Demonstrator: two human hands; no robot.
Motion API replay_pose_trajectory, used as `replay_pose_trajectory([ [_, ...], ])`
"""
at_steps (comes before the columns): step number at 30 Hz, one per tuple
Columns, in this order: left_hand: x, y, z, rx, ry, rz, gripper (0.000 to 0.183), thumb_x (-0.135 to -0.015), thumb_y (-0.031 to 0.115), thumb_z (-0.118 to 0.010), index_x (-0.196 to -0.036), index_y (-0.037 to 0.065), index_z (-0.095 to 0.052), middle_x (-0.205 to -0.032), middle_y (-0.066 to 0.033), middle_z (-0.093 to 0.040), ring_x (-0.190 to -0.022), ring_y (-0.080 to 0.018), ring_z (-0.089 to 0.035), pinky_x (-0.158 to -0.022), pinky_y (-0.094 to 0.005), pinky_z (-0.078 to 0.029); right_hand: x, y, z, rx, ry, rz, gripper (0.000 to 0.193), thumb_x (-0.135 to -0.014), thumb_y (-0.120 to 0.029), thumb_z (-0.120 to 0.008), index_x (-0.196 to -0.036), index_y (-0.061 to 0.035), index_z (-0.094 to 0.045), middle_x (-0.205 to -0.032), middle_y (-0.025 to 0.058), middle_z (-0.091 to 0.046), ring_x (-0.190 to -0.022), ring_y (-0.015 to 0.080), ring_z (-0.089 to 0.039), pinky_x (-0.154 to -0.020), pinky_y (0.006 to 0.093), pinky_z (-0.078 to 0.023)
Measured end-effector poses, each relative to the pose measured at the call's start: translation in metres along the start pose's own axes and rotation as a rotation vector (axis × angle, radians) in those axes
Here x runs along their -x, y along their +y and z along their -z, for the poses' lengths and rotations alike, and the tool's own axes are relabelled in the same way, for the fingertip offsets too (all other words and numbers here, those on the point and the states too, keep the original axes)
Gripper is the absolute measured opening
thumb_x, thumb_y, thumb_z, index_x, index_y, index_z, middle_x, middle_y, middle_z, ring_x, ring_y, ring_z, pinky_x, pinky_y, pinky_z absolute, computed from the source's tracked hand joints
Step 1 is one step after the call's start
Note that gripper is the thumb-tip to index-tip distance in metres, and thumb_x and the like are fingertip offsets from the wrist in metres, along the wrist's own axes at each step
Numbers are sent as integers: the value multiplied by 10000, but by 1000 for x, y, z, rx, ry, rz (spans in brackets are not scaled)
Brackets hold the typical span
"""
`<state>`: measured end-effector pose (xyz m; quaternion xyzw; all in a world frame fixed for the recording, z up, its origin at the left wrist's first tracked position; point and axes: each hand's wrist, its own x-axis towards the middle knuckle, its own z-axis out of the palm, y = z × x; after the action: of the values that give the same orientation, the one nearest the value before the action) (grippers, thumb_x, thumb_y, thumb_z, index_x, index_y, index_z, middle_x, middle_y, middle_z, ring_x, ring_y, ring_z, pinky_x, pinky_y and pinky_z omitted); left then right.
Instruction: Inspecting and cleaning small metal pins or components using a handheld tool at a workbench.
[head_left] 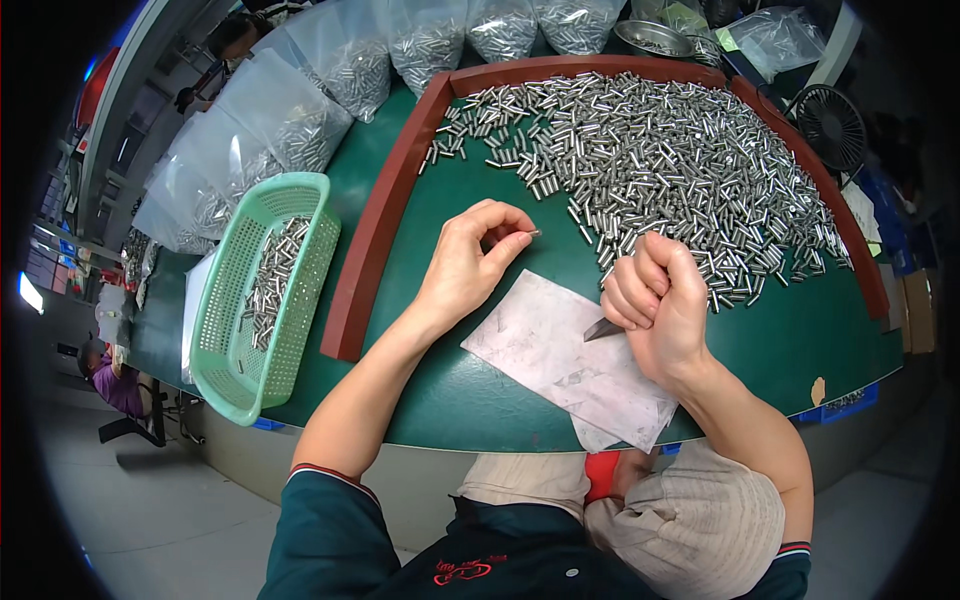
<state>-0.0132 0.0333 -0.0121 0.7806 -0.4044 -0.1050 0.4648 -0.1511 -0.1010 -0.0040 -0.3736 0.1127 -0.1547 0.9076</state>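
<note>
From the head view we saw the left hand (pixel 465 265) pinching one small metal pin (pixel 531 234) between thumb and forefinger, its tip poking out to the right of the pinch. The right hand (pixel 655 300) was clenched into a fist around a small blade (pixel 603 329), which jutted out left of the fist, over the grey sheet (pixel 560 365). Beyond both grips lay the heap of pins (pixel 680 160)

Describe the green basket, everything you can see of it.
The basket is pale green, plastic-looking and rectangular, with perforated walls and a thick rim. It sits tilted on the green table at the person's left, outside the red-brown frame, partly overhanging the table edge. Small metal pins lie inside in a strip. Clear bags of pins lie behind it. Neither hand touches it.
</note>
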Motion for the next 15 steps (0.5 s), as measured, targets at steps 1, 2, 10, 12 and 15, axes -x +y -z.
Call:
replay_pose_trajectory([
  [1, 0, 1, 0, 0, -3, 1, 71, -768, 46, -588, -810, -12, -589, -744, -20, -541, -644, -75, -474, -602, -212, -397, 0, 0, 0, 3, -4, 3, 361, -848, -185, -330, -502, -134, -239, -396, -22, -232, -354, 74, -175, -367, 241, -177],
  [2, 1, 3, 0, -10, -13, 4, 73, -764, 49, -590, -804, -13, -590, -742, -22, -542, -643, -77, -474, -601, -213, -398, 0, 0, 1, 7, -8, 6, 362, -848, -185, -330, -502, -134, -240, -396, -22, -232, -354, 74, -173, -367, 242, -176],
  [10, 29, 19, -17, -105, -205, -147, 58, -689, 19, -603, -734, -14, -586, -683, -69, -543, -626, -157, -519, -547, -262, -411, 2, 0, 3, -84, -132, 199, 388, -866, -222, -325, -496, -132, -251, -386, -26, -221, -368, 78, -155, -379, 242, -172],
  [12, 32, 19, -21, -174, -192, -245, 60, -670, 8, -601, -726, -6, -587, -669, -72, -539, -620, -186, -521, -536, -276, -414, 2, 1, 3, -71, -136, 216, 391, -859, -210, -333, -487, -129, -245, -385, -17, -231, -371, 79, -158, -380, 241, -173],
  [15, 32, 18, -24, -185, -178, -245, 51, -652, -4, -607, -697, -4, -582, -659, -70, -536, -617, -195, -522, -530, -283, -416, 0, 4, 6, -83, -143, 210, 393, -851, -202, -343, -480, -125, -238, -388, -11, -249, -373, 79, -165, -381, 242, -175],
])
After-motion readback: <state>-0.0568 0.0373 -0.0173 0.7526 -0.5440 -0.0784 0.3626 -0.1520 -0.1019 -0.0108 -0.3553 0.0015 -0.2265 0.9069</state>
